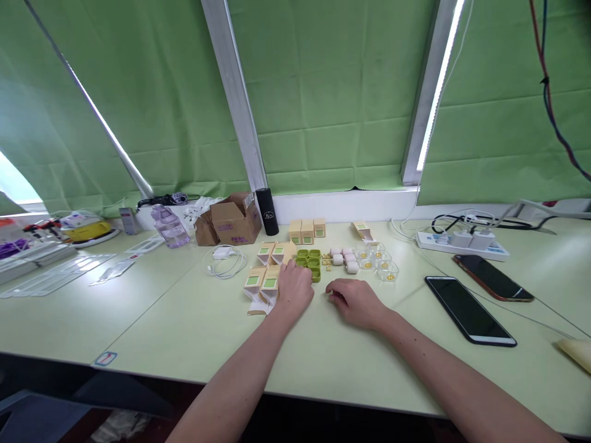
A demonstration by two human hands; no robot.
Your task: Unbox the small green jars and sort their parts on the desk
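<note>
My left hand (296,288) reaches in between small open tan cartons (253,280) with green squares and small olive-green square trays (314,263). Its fingers are curled downward, and the back of the hand hides what they hold, if anything. My right hand (357,301) rests on the table further right with its fingers curled in, and nothing shows in them. Just beyond it lie small yellow pieces (327,261), several pale pink and white rounded pieces (349,261) and clear containers (386,271) with yellow centres.
Closed tan cartons (307,232) stand at the back near a black cylinder (267,212) and a cardboard box (235,221). A white charger cable (227,261) lies left. Two phones (470,311) and a power strip (462,243) are at right. A water bottle (170,226) stands at left.
</note>
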